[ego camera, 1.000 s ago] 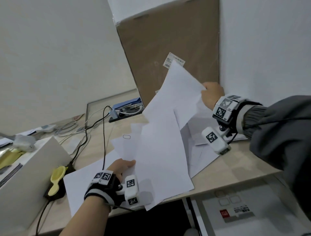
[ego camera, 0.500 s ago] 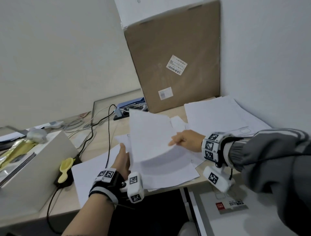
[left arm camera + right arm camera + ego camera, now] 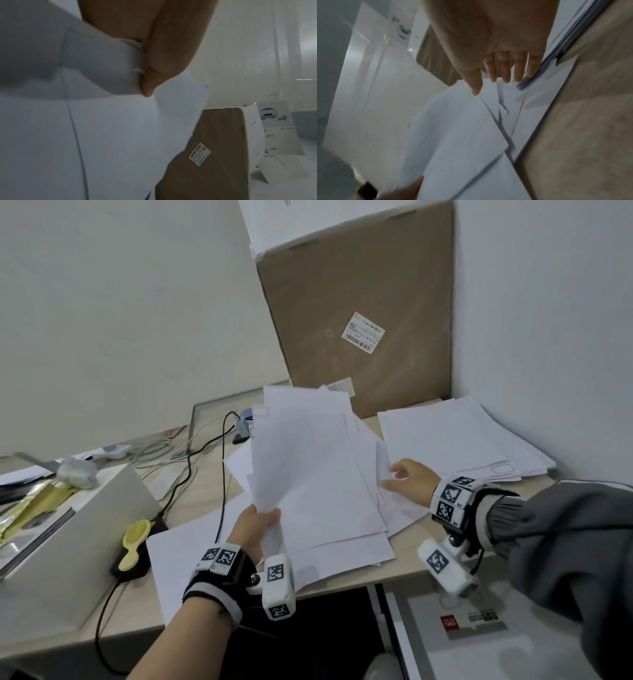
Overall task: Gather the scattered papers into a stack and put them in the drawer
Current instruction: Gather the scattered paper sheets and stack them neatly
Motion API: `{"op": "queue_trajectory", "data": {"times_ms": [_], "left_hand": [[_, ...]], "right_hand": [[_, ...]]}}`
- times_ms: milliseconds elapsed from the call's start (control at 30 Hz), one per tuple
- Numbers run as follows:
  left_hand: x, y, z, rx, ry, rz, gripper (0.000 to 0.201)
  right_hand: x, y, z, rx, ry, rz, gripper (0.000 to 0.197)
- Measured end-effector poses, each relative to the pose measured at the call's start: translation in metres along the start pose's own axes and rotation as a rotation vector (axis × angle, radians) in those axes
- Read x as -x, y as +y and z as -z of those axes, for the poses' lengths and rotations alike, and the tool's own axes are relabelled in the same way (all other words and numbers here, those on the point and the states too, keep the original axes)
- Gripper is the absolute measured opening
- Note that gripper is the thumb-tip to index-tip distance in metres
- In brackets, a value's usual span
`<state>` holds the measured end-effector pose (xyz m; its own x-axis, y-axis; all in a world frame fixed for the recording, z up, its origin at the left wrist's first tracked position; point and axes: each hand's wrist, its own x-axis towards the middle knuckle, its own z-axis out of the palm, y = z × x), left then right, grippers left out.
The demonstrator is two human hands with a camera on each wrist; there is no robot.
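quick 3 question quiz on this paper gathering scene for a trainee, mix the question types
1. True or false: the left hand pinches a bundle of sheets raised off the desk.
2. The right hand is: A) fisted on a pen B) fingers extended at the loose sheets C) out of view.
3. Fill in: the brown ____ stands behind the neat paper pile.

Key: 1 true; 2 B; 3 cardboard box.

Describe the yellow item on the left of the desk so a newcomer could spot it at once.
Start at the tall cardboard box in the corner, then follow the black cable left and down. The small yellow brush lies on a black block beside a white box; it is the only yellow plastic thing among white papers.
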<state>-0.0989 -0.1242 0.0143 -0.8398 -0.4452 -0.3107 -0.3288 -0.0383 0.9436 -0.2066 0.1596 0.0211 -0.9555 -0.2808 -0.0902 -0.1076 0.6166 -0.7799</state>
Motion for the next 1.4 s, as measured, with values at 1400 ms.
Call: {"op": "queue_trajectory", "data": {"times_ms": [1400], "left_hand": [[0.005, -0.005, -0.003, 0.061, 0.022, 0.159, 0.019]], "right_hand": [[-0.001, -0.045, 0.028, -0.974, 0.372, -0.211, 0.023]]}}
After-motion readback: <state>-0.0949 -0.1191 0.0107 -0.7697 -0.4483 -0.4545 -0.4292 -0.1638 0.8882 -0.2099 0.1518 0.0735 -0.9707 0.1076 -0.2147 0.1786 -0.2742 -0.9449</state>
